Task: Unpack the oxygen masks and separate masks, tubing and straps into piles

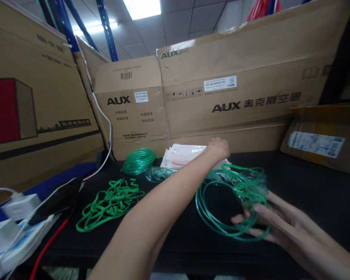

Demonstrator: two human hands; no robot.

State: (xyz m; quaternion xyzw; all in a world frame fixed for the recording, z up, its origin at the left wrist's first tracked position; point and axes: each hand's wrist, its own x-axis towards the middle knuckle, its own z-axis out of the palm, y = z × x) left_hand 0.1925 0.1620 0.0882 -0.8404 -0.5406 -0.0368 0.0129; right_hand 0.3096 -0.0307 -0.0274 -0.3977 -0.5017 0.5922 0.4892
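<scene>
My right hand (268, 221) is closed round a coil of green clear tubing (212, 217), with green straps and clear plastic bunched at its upper right. My left hand (218, 148) reaches forward to the right end of a stack of white packets (183, 153); its fingers are hidden behind the back of the hand. Clear plastic parts (157, 174) lie in front of the packets, partly behind my left forearm. Another green tubing coil (139, 160) rests left of the packets. A loose heap of green straps (111, 204) lies nearer, on the black table (303, 179).
Cardboard panels (192, 109) stand along the back and left. A taped carton (321, 140) sits at the right. At the left are a white power strip (20, 241) with plugs, a black device (56, 200), white cables and a red cable (51, 241).
</scene>
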